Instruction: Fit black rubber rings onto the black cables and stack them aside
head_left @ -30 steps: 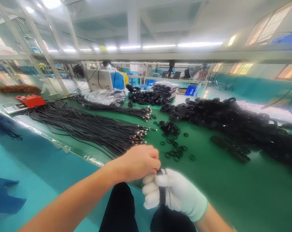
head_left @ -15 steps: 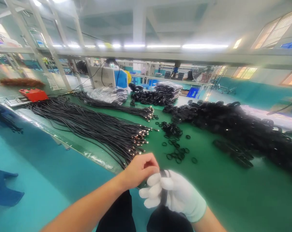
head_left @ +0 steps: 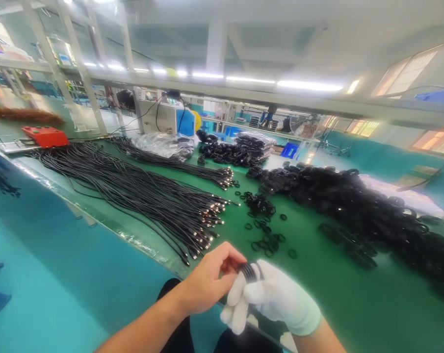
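My bare left hand is closed, with thumb and fingertips pinched at a stack of black rings. The rings sit side by side around the index finger of my right hand, which wears a white glove. The right thumb presses against that finger, and the other gloved fingers curl beneath. Just what lies between my left fingertips is partly hidden. Loose black rings lie on the green table beyond my hands, behind them a small heap of rings. Black cables with metal plugs spread to the left.
A long pile of coiled black cables covers the table's right side. Clear plastic bags and a grey-blue machine stand at the back. A red box sits far left. A shelf beam crosses overhead. The table edge runs near my legs.
The view has shifted slightly. My hands have moved a little lower and to the right, still together. The black rings on the gloved finger now show more plainly.
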### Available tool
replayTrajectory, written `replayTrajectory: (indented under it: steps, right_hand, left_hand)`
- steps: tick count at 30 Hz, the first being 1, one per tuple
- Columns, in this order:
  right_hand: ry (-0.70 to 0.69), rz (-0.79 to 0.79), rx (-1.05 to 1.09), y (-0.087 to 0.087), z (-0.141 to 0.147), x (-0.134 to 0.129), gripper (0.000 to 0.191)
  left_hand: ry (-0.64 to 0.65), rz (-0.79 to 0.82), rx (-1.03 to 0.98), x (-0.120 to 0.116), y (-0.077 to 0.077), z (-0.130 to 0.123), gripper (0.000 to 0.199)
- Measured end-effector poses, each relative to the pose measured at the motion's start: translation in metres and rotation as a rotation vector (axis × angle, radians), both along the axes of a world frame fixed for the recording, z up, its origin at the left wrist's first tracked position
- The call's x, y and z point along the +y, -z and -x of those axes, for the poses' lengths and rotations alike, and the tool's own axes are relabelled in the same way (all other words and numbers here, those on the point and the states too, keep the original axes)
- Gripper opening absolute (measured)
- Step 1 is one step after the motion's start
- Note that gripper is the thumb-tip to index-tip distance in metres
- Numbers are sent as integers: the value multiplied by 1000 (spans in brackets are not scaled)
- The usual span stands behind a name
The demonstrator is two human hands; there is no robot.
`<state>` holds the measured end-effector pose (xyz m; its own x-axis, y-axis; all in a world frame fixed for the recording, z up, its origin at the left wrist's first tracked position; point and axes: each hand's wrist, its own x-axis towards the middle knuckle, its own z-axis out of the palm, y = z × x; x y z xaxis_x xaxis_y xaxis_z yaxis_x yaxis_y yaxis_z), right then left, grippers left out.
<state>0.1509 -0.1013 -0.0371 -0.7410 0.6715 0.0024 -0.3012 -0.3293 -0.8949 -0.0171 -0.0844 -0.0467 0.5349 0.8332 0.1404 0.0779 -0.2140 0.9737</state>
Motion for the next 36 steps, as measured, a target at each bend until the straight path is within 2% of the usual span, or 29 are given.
replayTrajectory:
  steps: [6,10,15,18,21,24,26,28,31,33,36]
  right_hand:
    - [-73,-58,-121,-21,4,-2,27]
    - [-110,-96,-183,-36,4,-8,28]
    - [-73,-120,-242,-36,0,-17,24]
    - [-37,-130,-206,-34,0,-20,23]
    - [-37,-157,-218,-37,-1,-20,23]
    - [-66,-184,-320,-39,-5,-19,19]
    - [-18,-212,-369,-37,-8,-19,17]
    - [65,-239,-384,-35,-8,-21,18]
    - [75,-228,-347,-37,-4,-26,26]
    - [62,-220,-298,-43,2,-30,36]
    - [119,-197,-314,-54,9,-37,53]
  left_hand:
    - [-94,-165,-37,-5,5,0,21]
    - [-110,-291,-109,-13,3,0,20]
    - [-212,-558,-196,-25,4,-7,23]
    - [-252,-639,-212,-28,2,-10,25]
    - [-218,-613,-169,-27,-5,-9,25]
    - [-76,-574,-74,-24,-14,-5,32]
    - [5,-606,-51,-21,-19,-4,34]
    - [7,-671,-73,-18,-20,-4,29]
    - [-18,-718,-103,-12,-21,-5,22]
    - [14,-728,-114,-8,-22,-6,21]
    - [57,-725,-126,-6,-25,-7,22]
